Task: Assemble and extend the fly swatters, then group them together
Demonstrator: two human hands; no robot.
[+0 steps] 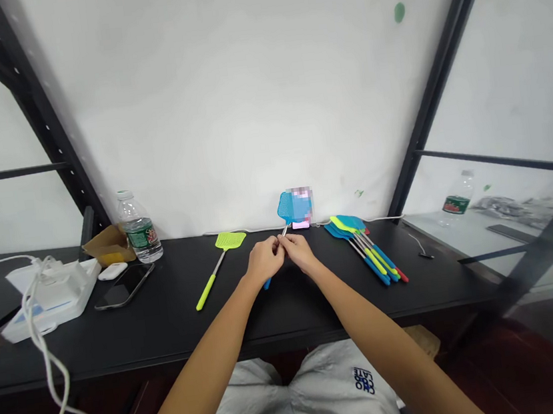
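As I watch through the head camera, both hands work close together above the near part of the black table (179,319). The left hand (264,261) and right hand (299,252) are closed, their fingertips pinched on the thin metal shaft (285,230) of a blue fly swatter (284,234). The hands touch or nearly touch; I cannot tell exactly how the fingers lie, since they hide one another. The swatter's blue grip (267,283) pokes out low and near under the left hand, while its mesh head (285,207) stands up toward the far side, in front of a blurred object (301,204). I judge the swatter light and springy: the plastic head should bend easily and the bare shaft is thin and likely slippery, so the grip looks like the surest hold. To the left lies a yellow-green swatter (218,268); to the right, a heap of swatters (362,248) with blue, yellow and red grips.
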